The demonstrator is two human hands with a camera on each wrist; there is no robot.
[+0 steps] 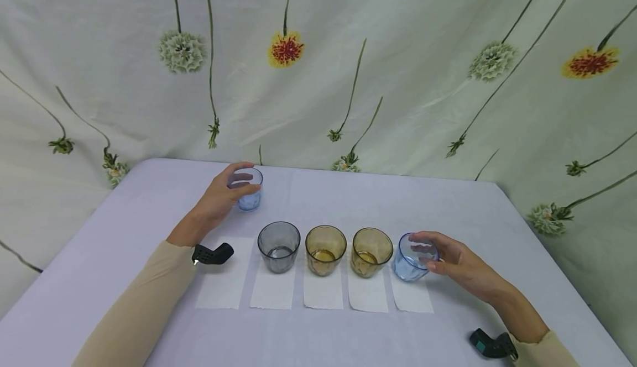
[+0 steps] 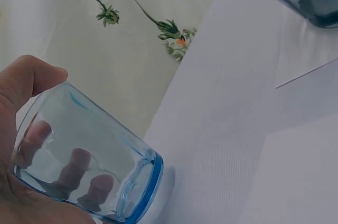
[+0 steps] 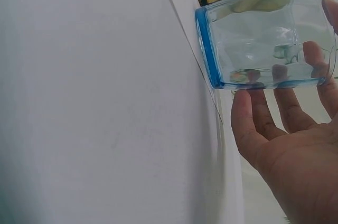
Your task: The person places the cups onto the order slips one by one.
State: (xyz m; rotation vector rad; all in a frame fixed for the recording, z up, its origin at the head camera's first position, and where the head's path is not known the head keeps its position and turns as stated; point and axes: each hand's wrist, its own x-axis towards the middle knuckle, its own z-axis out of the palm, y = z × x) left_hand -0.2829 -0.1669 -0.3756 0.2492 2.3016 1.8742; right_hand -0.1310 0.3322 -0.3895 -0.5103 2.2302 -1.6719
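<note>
At the back left, my left hand (image 1: 217, 195) grips a clear blue glass (image 1: 250, 198), thumb on the near side and fingers behind. The left wrist view shows those fingers through the wall of the blue glass (image 2: 100, 145). At the row's right end, my right hand (image 1: 460, 265) holds another blue glass (image 1: 409, 267) by its right side, over a paper strip. In the right wrist view this blue glass (image 3: 253, 44) has fingers spread along its side. Between the hands stand a grey glass (image 1: 278, 248) and two amber glasses, one left (image 1: 325, 245) and one right (image 1: 371, 248).
Several white paper strips lie side by side; the leftmost strip (image 1: 224, 287) bears no glass. A white cloth covers the table (image 1: 318, 339). Behind it hangs a flower-print curtain (image 1: 398, 68). A black wrist device (image 1: 213, 253) is on the left arm, another (image 1: 492, 345) on the right.
</note>
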